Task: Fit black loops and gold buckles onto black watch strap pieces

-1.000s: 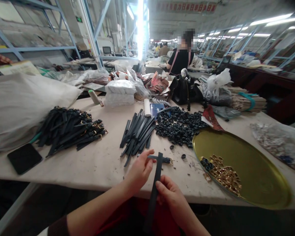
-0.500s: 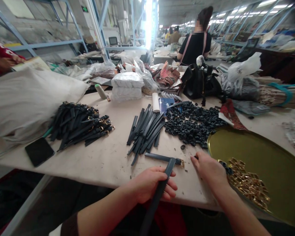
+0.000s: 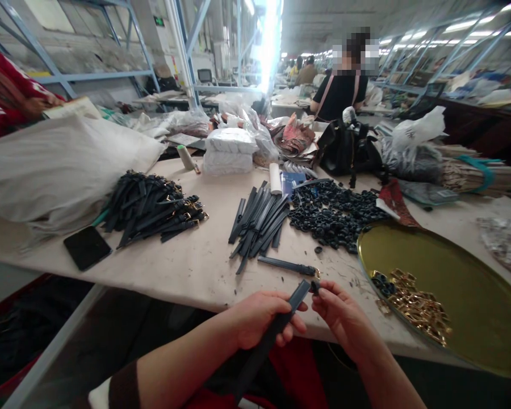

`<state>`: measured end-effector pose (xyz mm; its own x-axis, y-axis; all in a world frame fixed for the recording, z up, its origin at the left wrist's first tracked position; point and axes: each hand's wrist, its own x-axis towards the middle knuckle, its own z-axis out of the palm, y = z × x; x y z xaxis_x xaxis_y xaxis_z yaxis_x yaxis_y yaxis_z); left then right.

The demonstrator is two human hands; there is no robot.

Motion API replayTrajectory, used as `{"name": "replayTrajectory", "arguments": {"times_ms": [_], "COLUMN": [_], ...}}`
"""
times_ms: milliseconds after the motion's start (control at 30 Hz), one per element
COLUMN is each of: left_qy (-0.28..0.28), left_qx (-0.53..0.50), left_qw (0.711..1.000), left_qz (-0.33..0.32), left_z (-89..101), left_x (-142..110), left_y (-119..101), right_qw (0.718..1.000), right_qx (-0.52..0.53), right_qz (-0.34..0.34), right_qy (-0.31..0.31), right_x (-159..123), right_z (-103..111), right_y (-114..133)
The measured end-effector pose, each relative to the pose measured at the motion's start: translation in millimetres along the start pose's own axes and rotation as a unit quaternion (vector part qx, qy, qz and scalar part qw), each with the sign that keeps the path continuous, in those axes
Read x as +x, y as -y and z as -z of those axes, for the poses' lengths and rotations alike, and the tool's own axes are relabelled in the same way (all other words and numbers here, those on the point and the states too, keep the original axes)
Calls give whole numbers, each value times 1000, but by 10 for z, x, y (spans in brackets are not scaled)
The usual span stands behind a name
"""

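Observation:
My left hand [image 3: 269, 318] is closed around a flat black strap [image 3: 276, 326], thumb on top, its end pointing up and right. In the fingertips of my right hand [image 3: 338, 312] is a small black loop [image 3: 314, 286], right beside that end; I cannot tell whether they touch. Just beyond lies a black strap with a gold buckle [image 3: 287, 265]. Farther off are a pile of plain black straps [image 3: 259, 221] and a heap of black loops [image 3: 332, 213]. Gold buckles [image 3: 421, 307] lie in a gold tray [image 3: 460, 267] on the right.
To the left is a pile of buckled straps [image 3: 153, 207], with a phone [image 3: 87, 248] near the table edge. A white sack [image 3: 63, 165] bulges behind. Wrapped packages [image 3: 230, 149], a thread cone [image 3: 185, 157] and a black bag [image 3: 344, 147] stand along the back. Other people are farther off.
My right hand has moved left from beside the tray, bringing the small black loop to the strap's end. My left hand still holds the strap. The view has shifted slightly.

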<state>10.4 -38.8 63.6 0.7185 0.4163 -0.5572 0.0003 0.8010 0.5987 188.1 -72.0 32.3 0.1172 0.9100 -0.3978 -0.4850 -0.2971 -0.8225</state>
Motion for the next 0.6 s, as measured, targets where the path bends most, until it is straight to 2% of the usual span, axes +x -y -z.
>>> {"name": "replayTrajectory", "arguments": {"times_ms": [100, 267, 433, 600], "left_qy": [-35, -105, -124, -145], "left_qx": [18, 99, 194, 290], "left_qw": [999, 987, 972, 945], "left_qz": [-10, -74, -55, -37], "left_z": [13, 43, 60, 62], "left_x": [-16, -22, -8, 38], "left_y": [66, 169, 190, 187], "right_qw": [998, 994, 996, 999], "right_qx": [60, 105, 72, 19], "right_qz": [-24, -34, -51, -41], "right_qy": [-1, -2, -2, -9], "right_x": [-59, -94, -114, -101], "right_z": [-82, -124, -108, -79], "right_y": [-63, -139, -211, -268]}}
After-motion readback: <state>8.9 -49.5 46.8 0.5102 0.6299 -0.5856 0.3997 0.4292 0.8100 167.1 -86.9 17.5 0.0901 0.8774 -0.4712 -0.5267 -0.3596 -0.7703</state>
